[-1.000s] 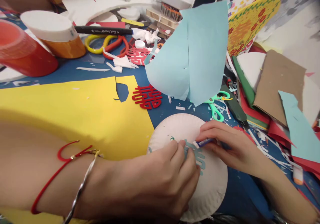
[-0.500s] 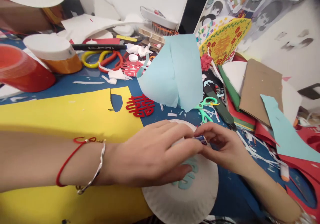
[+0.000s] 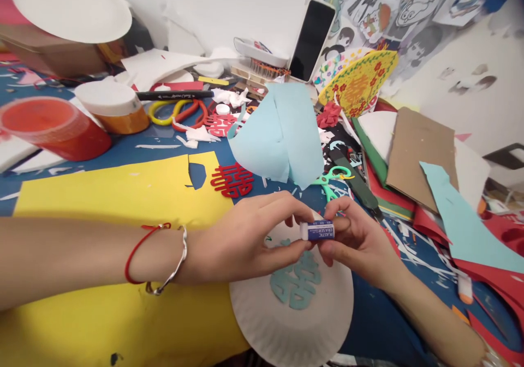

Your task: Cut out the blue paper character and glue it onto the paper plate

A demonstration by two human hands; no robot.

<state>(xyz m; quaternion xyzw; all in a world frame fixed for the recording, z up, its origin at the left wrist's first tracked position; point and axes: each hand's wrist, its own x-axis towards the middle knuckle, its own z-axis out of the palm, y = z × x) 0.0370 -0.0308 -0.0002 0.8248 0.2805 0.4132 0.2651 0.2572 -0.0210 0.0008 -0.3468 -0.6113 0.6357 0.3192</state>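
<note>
The left hand (image 3: 251,236) and the right hand (image 3: 364,241) hold a blue-sleeved eraser (image 3: 321,230) between their fingertips, its white end toward the left. Beneath them, a white paper plate (image 3: 290,337) bears a light-blue cut-out (image 3: 301,300). A yellow sheet (image 3: 180,323) spreads below the left forearm; beyond the left hand lies a red cut-out (image 3: 232,181), and just beyond the right, green scissors (image 3: 325,180).

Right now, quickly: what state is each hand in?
Left hand: closed, holding the eraser at its white end.
Right hand: closed, holding the same eraser at its blue-sleeved end.
</note>
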